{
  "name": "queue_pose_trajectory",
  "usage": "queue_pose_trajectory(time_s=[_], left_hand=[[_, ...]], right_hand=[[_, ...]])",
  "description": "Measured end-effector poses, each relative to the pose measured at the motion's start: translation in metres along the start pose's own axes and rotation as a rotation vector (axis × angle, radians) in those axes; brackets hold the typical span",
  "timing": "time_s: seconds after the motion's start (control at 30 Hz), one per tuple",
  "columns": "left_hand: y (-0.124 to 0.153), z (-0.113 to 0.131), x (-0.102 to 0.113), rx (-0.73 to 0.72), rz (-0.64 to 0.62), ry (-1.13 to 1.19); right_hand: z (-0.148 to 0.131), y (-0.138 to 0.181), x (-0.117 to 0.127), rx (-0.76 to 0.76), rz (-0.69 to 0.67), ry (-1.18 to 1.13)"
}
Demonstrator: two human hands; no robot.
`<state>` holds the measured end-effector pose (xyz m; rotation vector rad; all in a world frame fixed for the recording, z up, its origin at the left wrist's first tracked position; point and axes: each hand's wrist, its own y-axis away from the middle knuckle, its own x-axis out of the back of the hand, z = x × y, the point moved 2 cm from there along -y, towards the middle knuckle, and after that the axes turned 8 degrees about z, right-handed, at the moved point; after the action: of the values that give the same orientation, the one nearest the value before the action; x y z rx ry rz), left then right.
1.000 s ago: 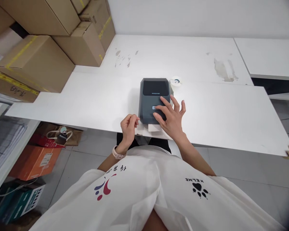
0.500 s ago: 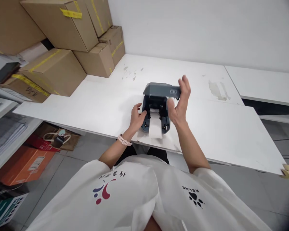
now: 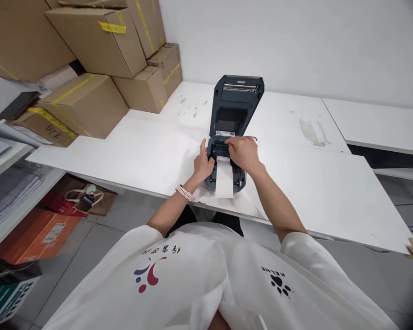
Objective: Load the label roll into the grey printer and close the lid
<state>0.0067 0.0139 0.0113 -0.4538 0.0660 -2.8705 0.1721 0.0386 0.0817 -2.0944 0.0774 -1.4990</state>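
Left hand (image 3: 202, 164) open against printer (image 3: 236, 101), right hand (image 3: 242, 152) inside, grip unclear; "KELME" shirt (image 3: 209, 275).

Bright, even indoor light from overhead leaves the white worktop (image 3: 296, 174) and wall (image 3: 296, 41) almost without glare, with only faint soft shadows beside the open printer (image 3: 236, 110) and under the left hand (image 3: 203, 165) and right hand (image 3: 242, 153). The centre is sharp. The wide-angle view stretches the edges, the cardboard boxes (image 3: 89, 41) at the left look slightly smeared, and the lower right corner darkens.
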Motion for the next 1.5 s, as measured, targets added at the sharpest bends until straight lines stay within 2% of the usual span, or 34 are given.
queue_pose_trajectory(time_s=[0.07, 0.17, 0.3, 0.37, 0.47, 0.57, 0.63, 0.73, 0.87, 0.97, 1.07, 1.23, 1.4, 1.5], left_hand=[[0.001, 0.001, 0.000, 0.015, 0.018, 0.031], [0.001, 0.001, 0.000, 0.032, 0.028, 0.045], [0.000, 0.000, 0.000, 0.009, 0.022, -0.012], [0.000, -0.001, -0.001, -0.009, 0.003, -0.061], [0.000, -0.004, -0.001, -0.043, -0.016, -0.089], [0.000, -0.006, 0.000, -0.039, -0.016, -0.094], [0.000, -0.007, 0.000, -0.030, -0.014, -0.088], [0.000, -0.006, 0.000, -0.030, -0.008, -0.070], [0.001, -0.002, 0.000, -0.024, -0.008, -0.058], [0.002, -0.002, 0.000, -0.009, -0.009, -0.071], [0.001, -0.004, -0.001, -0.005, 0.000, -0.068], [0.000, -0.007, -0.001, -0.024, -0.001, -0.066], [0.000, -0.006, -0.001, -0.020, -0.005, -0.078], [0.001, -0.004, -0.002, -0.018, -0.005, -0.063]], right_hand=[[-0.005, 0.007, -0.019, 0.046, -0.244, 0.132], [-0.010, 0.005, -0.034, 0.140, -0.489, 0.136], [-0.007, -0.007, -0.029, 0.217, -0.660, -0.001], [0.001, -0.008, -0.017, 0.252, -0.705, -0.205], [0.030, 0.005, 0.004, 0.211, -0.637, -0.750], [0.083, 0.036, 0.019, 0.009, -0.369, -1.175], [0.122, 0.062, 0.020, -0.145, -0.195, -1.269], [0.166, 0.093, 0.007, -0.373, -0.110, -1.225], [0.187, 0.108, -0.025, -0.600, -0.065, -1.190], [0.190, 0.108, -0.040, -0.653, -0.037, -1.212], [0.194, 0.103, -0.041, -0.632, -0.064, -1.204], [0.205, 0.071, -0.032, -0.627, -0.018, -1.066], [0.193, 0.014, -0.045, -0.608, -0.199, -0.791], [0.180, -0.004, -0.057, -0.612, -0.203, -0.717]])
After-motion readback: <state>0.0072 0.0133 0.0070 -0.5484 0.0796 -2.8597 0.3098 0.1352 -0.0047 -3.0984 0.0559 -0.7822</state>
